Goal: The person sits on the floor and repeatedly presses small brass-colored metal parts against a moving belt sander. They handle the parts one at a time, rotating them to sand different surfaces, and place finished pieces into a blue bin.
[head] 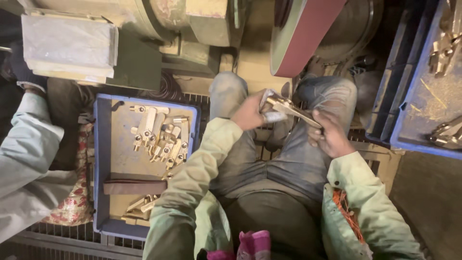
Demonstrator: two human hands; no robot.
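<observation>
Red sanding belt stood just above hands, blocking upward path. Blue tray of brass parts lay open at left; another person's sleeve crowded beyond. Blue crates walled right. Lap between stayed open.

A metal grate floor carries a blue plastic tray. Inside the tray, a cluster of brass fittings lies toward the far end. A dark flat strip lies across the tray nearer the viewer, with more brass pieces just beyond it. Well right of the tray, another blue bin holds brass parts.
</observation>
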